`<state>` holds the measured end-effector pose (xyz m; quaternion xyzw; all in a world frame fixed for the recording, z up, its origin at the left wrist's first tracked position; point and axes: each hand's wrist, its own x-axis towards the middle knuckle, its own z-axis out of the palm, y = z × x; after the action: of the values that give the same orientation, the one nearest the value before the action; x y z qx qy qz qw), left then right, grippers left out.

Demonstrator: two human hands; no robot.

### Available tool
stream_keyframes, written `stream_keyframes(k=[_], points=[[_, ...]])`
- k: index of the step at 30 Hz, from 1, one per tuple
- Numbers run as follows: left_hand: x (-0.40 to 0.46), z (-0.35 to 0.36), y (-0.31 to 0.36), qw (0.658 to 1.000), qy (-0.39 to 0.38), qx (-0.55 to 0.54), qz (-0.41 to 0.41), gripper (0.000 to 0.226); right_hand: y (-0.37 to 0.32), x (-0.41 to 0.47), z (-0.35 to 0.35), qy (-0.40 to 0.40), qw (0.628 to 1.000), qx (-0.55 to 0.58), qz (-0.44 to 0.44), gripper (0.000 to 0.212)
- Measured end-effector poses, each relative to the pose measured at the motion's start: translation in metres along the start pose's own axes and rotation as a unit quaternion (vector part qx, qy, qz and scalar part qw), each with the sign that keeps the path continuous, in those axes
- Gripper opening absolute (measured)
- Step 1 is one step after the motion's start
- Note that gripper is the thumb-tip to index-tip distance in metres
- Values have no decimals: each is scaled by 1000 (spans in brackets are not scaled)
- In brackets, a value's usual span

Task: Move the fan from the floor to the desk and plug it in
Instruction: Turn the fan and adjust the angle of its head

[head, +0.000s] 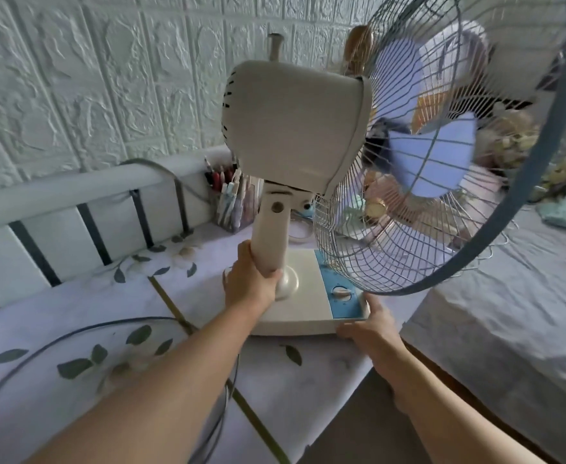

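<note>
The cream table fan (291,128) with blue blades and a wire cage stands on the desk (74,313), its base near the desk's right edge. My left hand (251,279) grips the lower part of the fan's neck. My right hand (368,326) holds the front right corner of the fan's base beside the blue control panel (342,296), fingers curled under the edge. A dark cord (57,339) curves across the desk at the left and hangs down in front; its plug is not visible.
The desk carries a flowered cloth and stands against a white brick-pattern wall with a railing (74,195). A pen holder (231,202) stands behind the fan. A bed (509,313) with grey sheet lies to the right, a narrow gap between it and the desk.
</note>
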<state>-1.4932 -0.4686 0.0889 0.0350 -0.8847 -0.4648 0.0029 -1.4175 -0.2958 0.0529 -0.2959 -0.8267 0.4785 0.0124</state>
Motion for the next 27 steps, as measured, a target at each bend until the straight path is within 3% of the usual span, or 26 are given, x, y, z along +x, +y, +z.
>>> stream_keyframes(k=[7,13,20,25,27], points=[[23,-10,-4,998,-56,-9,26,59,5,-11,24,71,996,-44,-9,70],[33,-10,-10,997,-60,-20,55,61,5,-11,35,113,990,-75,-29,72],[42,-9,-9,996,-56,-18,60,61,-1,-4,36,113,991,-58,-35,61],[38,-12,-5,996,-74,1,43,62,-1,-4,34,103,992,-62,-31,65],[34,-16,-4,995,-94,11,31,63,-4,-10,32,88,993,-73,-23,76]])
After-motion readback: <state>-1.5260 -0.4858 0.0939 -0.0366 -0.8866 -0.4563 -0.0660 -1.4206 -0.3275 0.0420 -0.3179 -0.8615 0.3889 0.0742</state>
